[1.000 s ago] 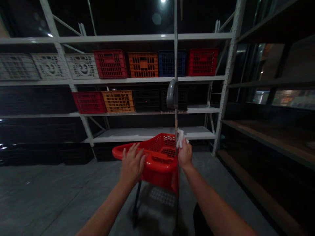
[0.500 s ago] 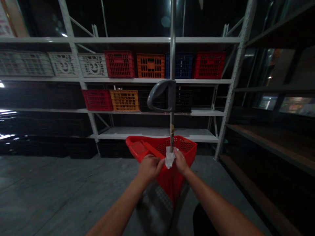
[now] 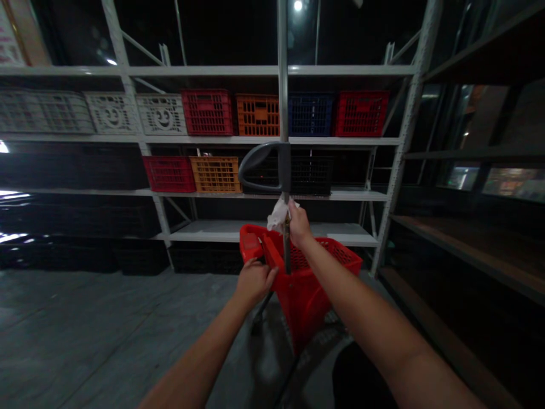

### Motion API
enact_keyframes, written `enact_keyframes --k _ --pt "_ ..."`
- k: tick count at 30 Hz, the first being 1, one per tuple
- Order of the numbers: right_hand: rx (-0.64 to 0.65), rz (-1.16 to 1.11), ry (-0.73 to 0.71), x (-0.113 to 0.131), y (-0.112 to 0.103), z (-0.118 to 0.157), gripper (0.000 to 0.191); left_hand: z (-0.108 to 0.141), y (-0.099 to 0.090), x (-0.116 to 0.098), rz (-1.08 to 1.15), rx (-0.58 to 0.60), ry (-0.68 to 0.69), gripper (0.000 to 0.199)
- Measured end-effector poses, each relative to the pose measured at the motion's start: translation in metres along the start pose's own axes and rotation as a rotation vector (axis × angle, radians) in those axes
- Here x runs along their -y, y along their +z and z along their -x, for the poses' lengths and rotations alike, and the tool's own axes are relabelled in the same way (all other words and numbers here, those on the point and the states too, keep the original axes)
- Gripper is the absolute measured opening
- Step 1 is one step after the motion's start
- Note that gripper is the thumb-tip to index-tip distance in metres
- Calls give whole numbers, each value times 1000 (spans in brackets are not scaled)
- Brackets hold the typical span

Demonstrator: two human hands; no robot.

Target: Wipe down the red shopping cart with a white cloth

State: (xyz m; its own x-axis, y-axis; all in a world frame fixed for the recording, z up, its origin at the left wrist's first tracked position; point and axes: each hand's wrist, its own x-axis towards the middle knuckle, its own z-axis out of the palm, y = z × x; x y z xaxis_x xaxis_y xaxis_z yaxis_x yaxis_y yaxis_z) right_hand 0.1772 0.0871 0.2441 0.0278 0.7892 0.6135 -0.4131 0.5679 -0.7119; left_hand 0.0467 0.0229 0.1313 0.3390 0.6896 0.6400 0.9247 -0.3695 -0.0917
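At near centre: one red cart (image 3: 304, 301), with a metal pole (image 3: 283, 85) standing upright at its near side; one grey loop handle (image 3: 285, 170), on the pole, pointing left; one white cloth (image 3: 277, 216), clamped in the right hand (image 3: 300, 225) against the pole just below the handle; left hand (image 3: 255, 282), fingers curled on the cart's left near side; far side: white shelving (image 3: 361, 140) bearing crates (image 3: 208, 113) in mixed colours

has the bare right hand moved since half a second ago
Yes, upward along the shiny grey metal pole: the right hand was below the front edge of the lowest white metal shelf and is now mostly above it.
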Motion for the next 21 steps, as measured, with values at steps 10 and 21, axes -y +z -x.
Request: enact_keyframes --k 10,21 --pt "598 677 -53 -58 -95 125 37 5 16 10 -50 -159 -62 45" --pt "464 843 -82 -78 -107 25 44 13 15 11 110 -234 -18 40"
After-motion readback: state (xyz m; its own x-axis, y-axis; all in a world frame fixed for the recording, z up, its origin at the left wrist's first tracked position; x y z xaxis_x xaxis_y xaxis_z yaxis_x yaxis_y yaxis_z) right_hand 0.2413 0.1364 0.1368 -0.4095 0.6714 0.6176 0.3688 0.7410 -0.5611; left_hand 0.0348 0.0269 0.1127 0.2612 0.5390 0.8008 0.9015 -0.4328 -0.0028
